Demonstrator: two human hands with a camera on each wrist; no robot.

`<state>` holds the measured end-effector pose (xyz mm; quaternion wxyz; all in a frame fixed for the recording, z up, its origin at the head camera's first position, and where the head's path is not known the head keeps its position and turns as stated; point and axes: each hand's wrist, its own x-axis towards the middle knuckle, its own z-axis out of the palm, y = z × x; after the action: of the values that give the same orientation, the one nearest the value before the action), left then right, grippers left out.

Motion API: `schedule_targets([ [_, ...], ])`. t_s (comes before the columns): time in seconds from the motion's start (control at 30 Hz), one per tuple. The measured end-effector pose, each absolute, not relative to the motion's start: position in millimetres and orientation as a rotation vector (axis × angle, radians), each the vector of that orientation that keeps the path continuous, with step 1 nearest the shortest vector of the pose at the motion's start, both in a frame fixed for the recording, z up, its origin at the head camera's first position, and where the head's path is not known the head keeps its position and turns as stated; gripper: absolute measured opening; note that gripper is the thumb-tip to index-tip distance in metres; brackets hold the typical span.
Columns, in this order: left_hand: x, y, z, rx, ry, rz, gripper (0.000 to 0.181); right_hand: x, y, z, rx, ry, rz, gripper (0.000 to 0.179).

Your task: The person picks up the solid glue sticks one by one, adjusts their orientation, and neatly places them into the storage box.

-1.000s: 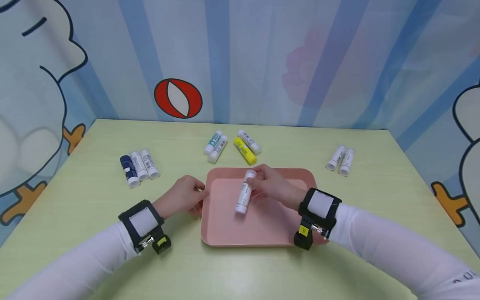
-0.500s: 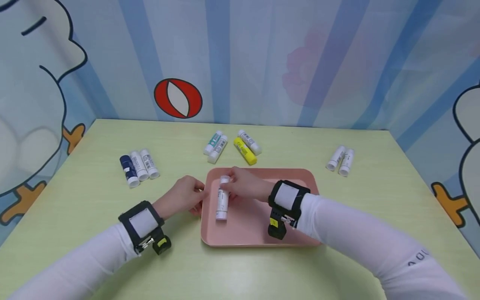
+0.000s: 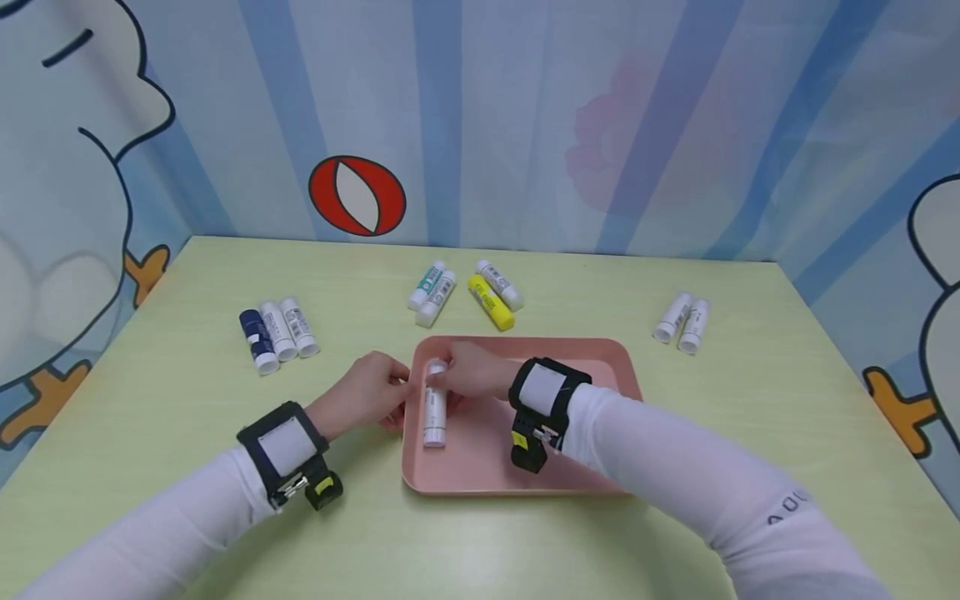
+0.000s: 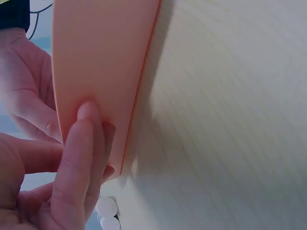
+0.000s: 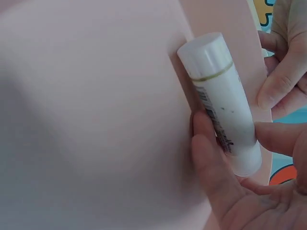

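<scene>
My right hand pinches a white glue stick between thumb and fingers inside the pink tray, near its left wall. In the right wrist view the glue stick lies close along the tray wall, its capped end away from the palm and its label sideways. At the tray's left side, my left hand pinches the edge. The left wrist view has its fingers against the tray's outer wall, with the thumb at the rim.
Beyond the tray lie two white glue sticks side by side, plus a yellow one beside a white one. A dark blue glue stick and two white ones lie left. Another white pair is at right.
My right hand has carried the glue stick leftward across the tray to its left wall and turned it more upright in the head view. The left hand has stayed at the tray edge.
</scene>
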<state>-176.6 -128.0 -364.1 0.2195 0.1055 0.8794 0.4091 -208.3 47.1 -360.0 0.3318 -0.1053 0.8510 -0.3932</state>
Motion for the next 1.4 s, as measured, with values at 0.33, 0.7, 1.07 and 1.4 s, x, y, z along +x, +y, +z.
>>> schedule_targets([
  [0.33,-177,-128,-363,0.302,2.444,1.123,0.024,-206,41,-362,-0.218,2.279,-0.99,0.02],
  [0.7,-177,-126,-364,0.289,2.449,1.119,0.023,-205,41,-358,-0.194,2.258,-1.058,0.016],
  [1.07,-178,-126,-365,0.26,2.444,1.101,0.026,-204,44,-353,-0.198,2.255,-1.035,0.022],
  [1.4,-176,-125,-363,0.235,2.441,1.097,0.028,-197,80,-340,-0.28,2.287,-0.957,0.031],
])
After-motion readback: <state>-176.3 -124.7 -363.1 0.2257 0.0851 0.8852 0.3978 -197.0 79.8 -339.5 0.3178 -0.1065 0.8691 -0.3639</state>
